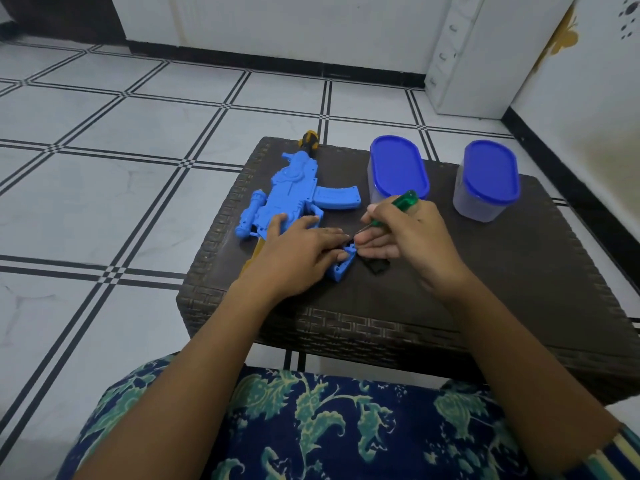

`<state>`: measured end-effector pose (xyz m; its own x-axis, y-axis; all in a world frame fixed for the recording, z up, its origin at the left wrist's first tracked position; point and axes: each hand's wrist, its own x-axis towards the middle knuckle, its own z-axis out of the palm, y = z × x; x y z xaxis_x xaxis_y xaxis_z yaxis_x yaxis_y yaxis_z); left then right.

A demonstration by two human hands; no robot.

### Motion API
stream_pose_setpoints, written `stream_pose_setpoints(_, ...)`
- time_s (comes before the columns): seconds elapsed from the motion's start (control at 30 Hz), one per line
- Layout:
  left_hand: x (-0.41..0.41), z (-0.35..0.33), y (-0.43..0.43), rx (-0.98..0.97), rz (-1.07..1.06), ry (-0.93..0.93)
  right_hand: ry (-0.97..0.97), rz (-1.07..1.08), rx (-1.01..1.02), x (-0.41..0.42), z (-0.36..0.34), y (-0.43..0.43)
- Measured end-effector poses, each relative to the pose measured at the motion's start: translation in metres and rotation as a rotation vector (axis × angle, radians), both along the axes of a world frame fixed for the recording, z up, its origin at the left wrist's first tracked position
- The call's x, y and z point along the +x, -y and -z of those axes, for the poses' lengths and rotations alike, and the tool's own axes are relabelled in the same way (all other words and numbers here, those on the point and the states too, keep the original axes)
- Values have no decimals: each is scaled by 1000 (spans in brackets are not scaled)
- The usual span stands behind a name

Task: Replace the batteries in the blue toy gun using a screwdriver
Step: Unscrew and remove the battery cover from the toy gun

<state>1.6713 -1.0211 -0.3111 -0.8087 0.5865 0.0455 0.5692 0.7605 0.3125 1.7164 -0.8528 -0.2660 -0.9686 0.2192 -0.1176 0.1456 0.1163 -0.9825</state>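
Blue toy gun [294, 192] lying flat at the left of the dark tabletop [485, 271], my left hand [298, 252] spread flat, pressing its grip down, my right hand [398, 237] curled round the green screwdriver [406, 200], tip at the grip

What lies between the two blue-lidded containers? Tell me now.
Nothing: in the head view, only bare brown table top shows between the left container and the right container.

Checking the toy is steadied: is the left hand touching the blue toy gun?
Touching. Head view: the left hand lies on the blue toy gun, covering its grip.
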Motion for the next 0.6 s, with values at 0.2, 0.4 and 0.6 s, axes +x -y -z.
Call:
stream_pose_setpoints(0.2, -7, -1, 3, 79, -28, -60, -124, 139, -68, 1, -5, -14)
stream_pose_setpoints(0.4, -4, 2, -7, 70, -146, -140, -178, 108, 2, -1, 5, -14)
stream_pose_setpoints(0.6, -4, -2, -8, 159, -137, -145, -215, 104, 2, -2, 8, -15)
